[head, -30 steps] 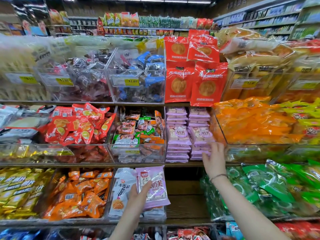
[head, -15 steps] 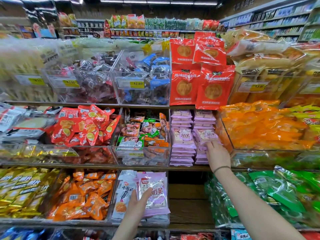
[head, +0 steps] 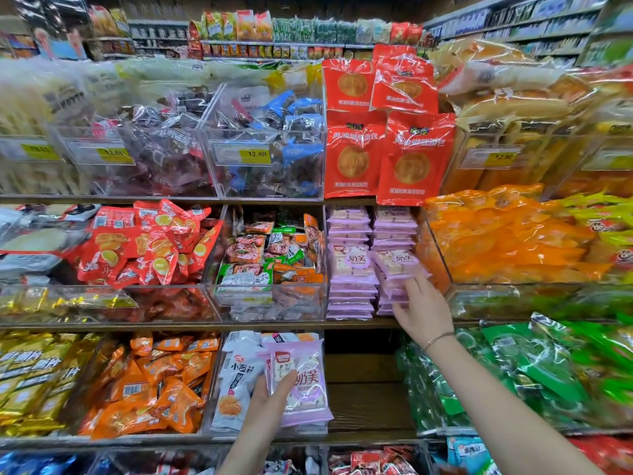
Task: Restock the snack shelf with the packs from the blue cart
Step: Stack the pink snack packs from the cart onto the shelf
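Gripping pink pack [head: 305, 382] in left hand [head: 274, 395]; pressing open right hand [head: 424, 303] against pink stack [head: 394, 231] just above fingertips. Risk: lopsided shove spilling tilted packs forward.

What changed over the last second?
The right hand edged up the right purple stack and now touches its tilted front pack; nothing taken or let go. The left hand still grips the loose purple pack, low as before.

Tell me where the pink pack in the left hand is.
Head view, low centre: the left hand grips the pink pack at the lower shelf, beside a white pack on its left and a shelf gap on its right.
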